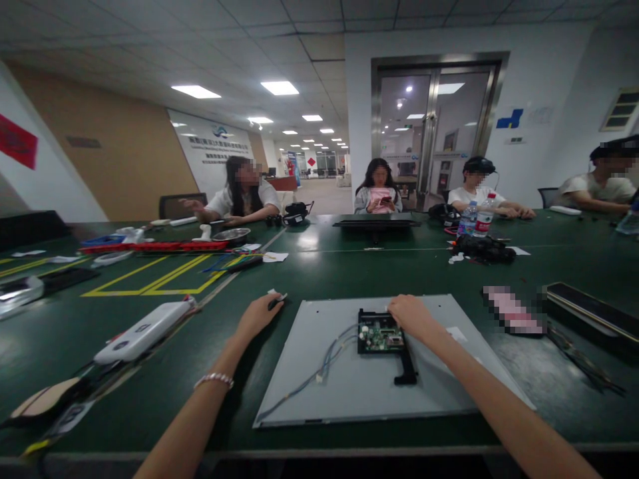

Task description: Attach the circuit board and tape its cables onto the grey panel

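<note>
A flat grey panel (434,392), like the back of a screen, lies on the green table in front of me. On it sits a black bracket (407,369) around a green circuit board (382,338), with grey cables (324,362) running off to the left. My right hand (412,316) is closed at the bracket's upper right corner; its curled fingers hide what they grip, if anything. Left of the panel, my left hand (259,314) rests low over the table, closed on a small dark object (276,302) with a pale end, too small to name.
A white device (142,332) with cables lies at left, near yellow tape lines (150,287). On the right are a pink phone-shaped item (514,311), a long black case (589,309) and water bottles (483,216). Several people sit across the table behind a dark flat panel (377,225).
</note>
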`<control>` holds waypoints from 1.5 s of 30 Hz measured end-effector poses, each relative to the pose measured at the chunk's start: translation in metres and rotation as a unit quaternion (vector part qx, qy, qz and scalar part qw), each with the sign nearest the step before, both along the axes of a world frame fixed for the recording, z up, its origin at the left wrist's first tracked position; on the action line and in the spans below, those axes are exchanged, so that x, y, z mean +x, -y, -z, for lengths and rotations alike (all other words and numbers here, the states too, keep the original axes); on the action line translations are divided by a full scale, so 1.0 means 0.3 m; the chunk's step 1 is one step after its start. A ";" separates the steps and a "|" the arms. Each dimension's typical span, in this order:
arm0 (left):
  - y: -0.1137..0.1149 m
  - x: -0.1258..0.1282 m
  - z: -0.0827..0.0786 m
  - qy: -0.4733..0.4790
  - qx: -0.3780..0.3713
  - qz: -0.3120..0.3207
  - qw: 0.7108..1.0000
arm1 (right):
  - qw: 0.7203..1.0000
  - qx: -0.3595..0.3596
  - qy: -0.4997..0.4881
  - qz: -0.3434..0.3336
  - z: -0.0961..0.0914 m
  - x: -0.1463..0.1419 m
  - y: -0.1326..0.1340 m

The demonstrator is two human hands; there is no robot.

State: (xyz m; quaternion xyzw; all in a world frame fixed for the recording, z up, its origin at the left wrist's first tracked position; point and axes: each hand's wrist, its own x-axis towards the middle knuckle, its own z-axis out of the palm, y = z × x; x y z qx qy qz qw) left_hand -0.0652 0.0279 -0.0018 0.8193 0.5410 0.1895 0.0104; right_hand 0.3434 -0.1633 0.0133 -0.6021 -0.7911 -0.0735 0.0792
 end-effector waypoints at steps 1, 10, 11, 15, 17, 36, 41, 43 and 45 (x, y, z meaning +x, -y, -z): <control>-0.002 0.006 -0.002 -0.007 -0.005 -0.004 1.000 | 1.000 -0.001 -0.001 0.004 -0.002 0.002 0.002; -0.005 0.039 0.005 -0.031 -0.006 -0.039 0.999 | 0.998 -0.026 -0.058 0.010 0.006 0.045 0.016; -0.003 0.040 0.005 -0.029 -0.007 -0.039 0.999 | 0.997 -0.027 -0.066 0.010 0.008 0.050 0.014; 0.002 0.049 -0.004 -0.012 0.000 -0.042 0.999 | 0.995 -0.021 -0.092 0.017 0.014 0.061 0.006; -0.001 0.057 -0.010 -0.001 0.015 -0.061 0.998 | 0.994 -0.016 -0.102 0.021 0.015 0.061 0.003; -0.044 0.090 -0.014 0.111 -0.020 -0.196 0.974 | 0.979 0.005 -0.205 0.001 -0.021 0.073 0.040; 0.006 0.089 -0.063 0.133 -0.004 -0.166 0.977 | 0.966 0.048 -0.253 -0.009 -0.049 0.051 0.099; 0.049 0.104 -0.102 0.177 -0.006 -0.144 0.974 | 0.958 0.070 -0.277 -0.017 -0.060 0.033 0.121; 0.114 0.138 -0.150 0.240 -0.013 -0.097 0.966 | 0.950 0.090 -0.299 -0.023 -0.073 0.009 0.141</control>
